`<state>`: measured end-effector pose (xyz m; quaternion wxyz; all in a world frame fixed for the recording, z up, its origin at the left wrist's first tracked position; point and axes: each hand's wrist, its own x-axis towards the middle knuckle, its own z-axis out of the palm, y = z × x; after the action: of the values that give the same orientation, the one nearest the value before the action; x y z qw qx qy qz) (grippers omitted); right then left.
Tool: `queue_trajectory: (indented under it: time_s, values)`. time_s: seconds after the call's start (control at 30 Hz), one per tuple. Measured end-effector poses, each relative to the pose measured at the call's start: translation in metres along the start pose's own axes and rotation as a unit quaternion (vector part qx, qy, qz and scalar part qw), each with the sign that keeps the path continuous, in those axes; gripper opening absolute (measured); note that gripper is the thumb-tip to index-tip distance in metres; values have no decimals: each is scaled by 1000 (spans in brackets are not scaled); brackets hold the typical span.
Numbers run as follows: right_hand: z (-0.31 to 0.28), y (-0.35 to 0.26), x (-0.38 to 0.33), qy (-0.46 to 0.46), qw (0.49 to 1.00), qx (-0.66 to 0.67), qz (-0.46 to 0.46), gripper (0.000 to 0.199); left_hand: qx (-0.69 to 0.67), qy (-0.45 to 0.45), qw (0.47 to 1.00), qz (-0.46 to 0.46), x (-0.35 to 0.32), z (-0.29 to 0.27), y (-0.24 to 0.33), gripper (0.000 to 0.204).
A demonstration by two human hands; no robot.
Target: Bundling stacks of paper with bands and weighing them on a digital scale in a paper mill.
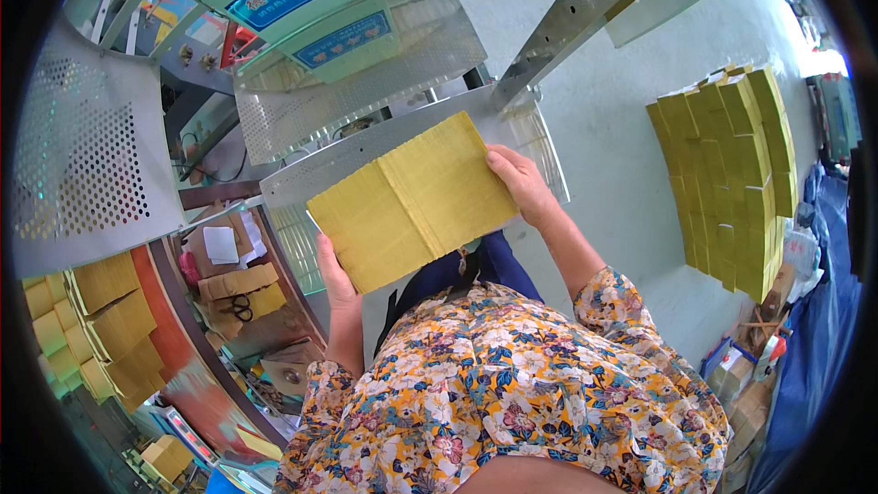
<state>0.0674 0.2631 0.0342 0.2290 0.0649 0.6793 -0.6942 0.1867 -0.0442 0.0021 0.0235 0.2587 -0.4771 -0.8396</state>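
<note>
Head: yel. pack (413, 203), long axis up-R

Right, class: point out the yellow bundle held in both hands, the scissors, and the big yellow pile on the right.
Yellow bundle (412, 203), head view: middle of its upward face.
Scissors (241, 309), head view: the dark handles.
Yellow pile (724, 178), head view: middle of its visible side.

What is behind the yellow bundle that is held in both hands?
Behind the yellow bundle, parts of a grey metal panel and dark blue trousers show; the rest is covered.
</note>
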Motion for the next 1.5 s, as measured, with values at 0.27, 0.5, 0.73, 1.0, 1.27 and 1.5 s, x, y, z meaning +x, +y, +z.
queue_trajectory:
  time_s: [0.27, 0.5, 0.73, 1.0, 1.27, 1.5]
  values:
    - [12, 2, 2, -16, 998, 55, 1, 45, 2, -1, 1000, 1, 1, -12, 0, 59]
    - [-1, 7, 3, 7, 966, 233, 115, 38, -4, -10, 994, -108, 9, -14, 29, 57]
    - [19, -6, 18, -31, 993, 113, 17, 11, 39, -3, 998, -57, 24, 5, 17, 48]
    - [11, -21, 38, 29, 954, 266, -134, 14, 45, -68, 992, 94, 47, 28, -9, 43]
    - [-20, -16, 52, 224, 958, 144, -107, 6, 553, -66, 798, 231, 56, 55, -40, 48]
    - [-31, -3, 62, 222, 952, 170, -122, 6, 21, -52, 994, 92, 56, 78, -47, 42]
